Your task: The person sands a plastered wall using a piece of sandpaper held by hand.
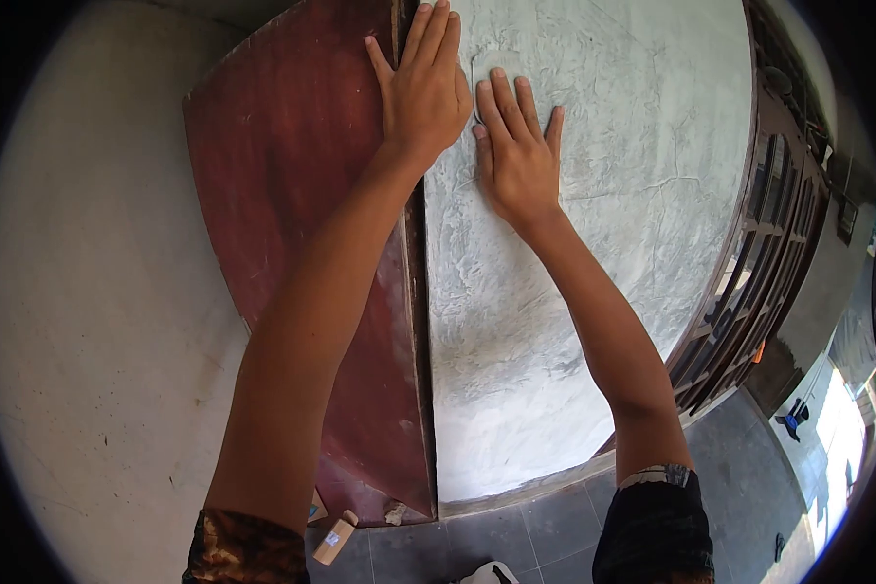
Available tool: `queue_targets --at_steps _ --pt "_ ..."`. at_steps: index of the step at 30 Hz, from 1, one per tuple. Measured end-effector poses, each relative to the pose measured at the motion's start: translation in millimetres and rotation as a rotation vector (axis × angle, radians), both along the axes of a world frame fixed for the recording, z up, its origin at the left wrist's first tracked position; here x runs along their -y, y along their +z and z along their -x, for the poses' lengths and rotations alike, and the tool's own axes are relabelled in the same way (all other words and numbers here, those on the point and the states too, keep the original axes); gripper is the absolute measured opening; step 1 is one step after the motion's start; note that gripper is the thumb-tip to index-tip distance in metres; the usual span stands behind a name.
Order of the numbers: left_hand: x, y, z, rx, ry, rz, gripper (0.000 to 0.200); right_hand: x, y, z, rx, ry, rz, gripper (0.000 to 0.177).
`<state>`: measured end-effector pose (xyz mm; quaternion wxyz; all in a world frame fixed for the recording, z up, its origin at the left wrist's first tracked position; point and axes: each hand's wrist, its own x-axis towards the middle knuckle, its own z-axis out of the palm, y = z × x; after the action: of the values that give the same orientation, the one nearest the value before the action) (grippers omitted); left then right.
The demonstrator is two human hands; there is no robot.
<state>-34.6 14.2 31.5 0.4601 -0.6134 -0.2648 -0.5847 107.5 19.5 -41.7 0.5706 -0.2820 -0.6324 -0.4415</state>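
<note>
My left hand [424, 102] lies with its fingers stretched upward over the seam between a dark red wooden panel [292, 185] and a grey-white plastered wall [613, 234]. The thumb points up over the red panel. To its right, my right hand [524, 161] is laid flat against the plaster, fingers spread. A small pale patch with a rounded outline [497, 61] shows on the wall behind its fingertips, partly covered by the hand. Neither hand has anything visible in its grasp. A dark narrow edge strip [417, 292] runs down the seam below my left wrist.
A beige wall [107, 292] stands on the left. On the grey tiled floor [487, 545] lies a small brown box [335, 538] near the panel's foot. Brown-framed windows [749, 263] line the right side. Farther right, a dark blue item [796, 417] lies on the ground.
</note>
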Motion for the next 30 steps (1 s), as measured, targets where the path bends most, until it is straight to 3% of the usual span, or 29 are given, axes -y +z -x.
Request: queue_targets --at_steps 3,6,10,13,14,16,20,22,25,28,30 --pt "3 -1 0 -0.003 0.021 0.014 0.05 -1 71 5 -0.049 0.041 -0.069 0.047" --pt "3 0 1 -0.006 0.026 0.018 0.05 -3 62 9 -0.071 0.063 -0.08 0.047" --pt "3 -2 3 -0.002 0.006 0.013 0.05 4 -11 5 0.013 0.006 0.011 0.047" --pt "-1 0 2 -0.001 0.024 0.012 0.05 -2 65 8 -0.033 0.048 -0.123 0.047" --pt "-1 1 2 -0.004 0.035 0.003 0.05 3 88 8 -0.058 0.002 -0.061 0.047" --pt "1 -1 3 -0.009 0.051 0.004 0.05 8 96 14 -0.077 0.066 -0.02 0.047" --pt "3 0 2 -0.018 0.021 -0.003 0.049 0 7 9 -0.036 0.02 -0.074 0.047" --pt "1 1 1 -0.003 0.021 -0.014 0.048 2 5 4 -0.008 -0.012 -0.098 0.044" --pt "0 1 3 -0.018 0.047 -0.016 0.049 -1 75 3 -0.042 -0.027 -0.127 0.043" --pt "2 0 3 -0.019 0.03 -0.004 0.049 -1 76 4 -0.043 0.048 -0.117 0.042" --pt "2 1 1 -0.01 0.031 0.005 0.049 2 24 5 -0.041 0.017 -0.115 0.044"
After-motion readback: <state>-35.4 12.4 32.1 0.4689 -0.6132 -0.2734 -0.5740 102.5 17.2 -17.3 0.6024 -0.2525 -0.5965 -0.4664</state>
